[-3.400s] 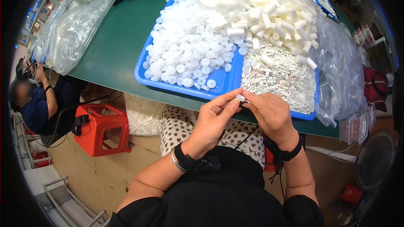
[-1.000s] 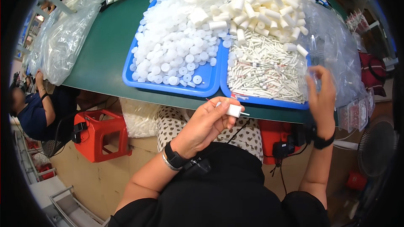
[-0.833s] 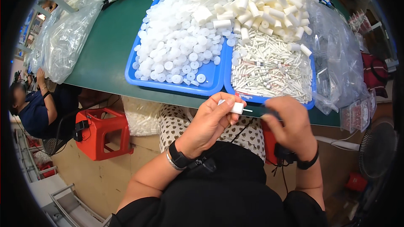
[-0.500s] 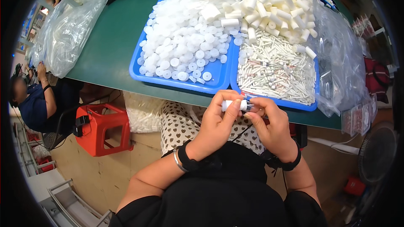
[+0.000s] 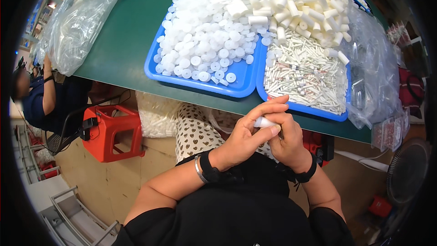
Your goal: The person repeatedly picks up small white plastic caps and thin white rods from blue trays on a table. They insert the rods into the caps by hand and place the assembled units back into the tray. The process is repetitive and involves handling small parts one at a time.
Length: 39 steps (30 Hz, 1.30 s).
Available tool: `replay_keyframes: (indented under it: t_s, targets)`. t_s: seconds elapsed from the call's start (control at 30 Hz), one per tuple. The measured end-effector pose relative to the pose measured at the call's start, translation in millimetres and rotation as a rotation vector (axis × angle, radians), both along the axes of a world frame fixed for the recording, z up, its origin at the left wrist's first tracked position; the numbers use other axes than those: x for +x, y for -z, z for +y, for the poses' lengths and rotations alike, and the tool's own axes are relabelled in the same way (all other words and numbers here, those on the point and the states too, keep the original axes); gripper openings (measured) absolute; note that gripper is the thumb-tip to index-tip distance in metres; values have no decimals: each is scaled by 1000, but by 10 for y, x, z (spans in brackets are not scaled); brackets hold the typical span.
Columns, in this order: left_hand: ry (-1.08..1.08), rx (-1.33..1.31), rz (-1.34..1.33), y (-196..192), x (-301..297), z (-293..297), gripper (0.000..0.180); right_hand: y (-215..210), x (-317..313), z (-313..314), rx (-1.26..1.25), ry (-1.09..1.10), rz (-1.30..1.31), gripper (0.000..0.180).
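Note:
My left hand point(image 5: 243, 139) and my right hand point(image 5: 290, 142) meet above my lap, just off the table's front edge. Between them is a small white cylinder point(image 5: 262, 122) with a paler, translucent end. My left thumb lies along it, while that hand's upper fingers stretch over towards the right hand. The right fingers curl closed around its other end, which they hide. Beyond my hands, a blue tray point(image 5: 241, 89) bears many translucent white discs point(image 5: 200, 41). Beside it, a second blue tray point(image 5: 334, 116) holds thin white sticks point(image 5: 305, 84), some with reddish wires.
White foam-like cylinders point(image 5: 314, 13) spill from a clear bag behind the sticks. Clear plastic bags point(image 5: 373, 64) lie on the right and far left. A red stool point(image 5: 111, 134) stands left, near another person point(image 5: 38, 100). A dark fan point(image 5: 408, 171) is at right.
My hands have come closer together and lower around the white cylinder, which now tilts and is more covered by fingers. The trays sit slightly further right in view.

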<state>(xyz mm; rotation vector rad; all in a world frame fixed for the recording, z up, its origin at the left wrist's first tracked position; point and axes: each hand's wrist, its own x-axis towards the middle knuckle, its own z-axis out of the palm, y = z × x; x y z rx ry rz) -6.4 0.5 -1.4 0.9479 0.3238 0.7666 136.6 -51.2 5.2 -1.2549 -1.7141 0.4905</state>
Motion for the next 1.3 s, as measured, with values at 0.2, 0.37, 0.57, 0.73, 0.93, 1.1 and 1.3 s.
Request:
replay_keyframes:
  t_s: [0.2,0.37,0.57,0.73,0.93,1.1,1.3]
  targets:
    - [52,-154,-85,41,18,-64,43,37,130,52,114,-61,-179,28]
    - [91,-68,-49,109,28,-70,45,164,106,-23,168,-53,-174,30]
    - [167,-386,-87,9,-19,-11,54,160,90,-3,34,-31,-218,32]
    - [155,-468,-163,46,-53,39,58,-29,-13,10,-74,16,-147,32]
    - [213,-600,-224,78,-78,65,57,-58,76,64,69,40,-308,27]
    - [194,-690,-297,38,-36,2,52,-115,32,91,119,49,-431,24]
    - [123,-644,-338,56,41,-67,52,-123,-69,82,74,103,-410,23]
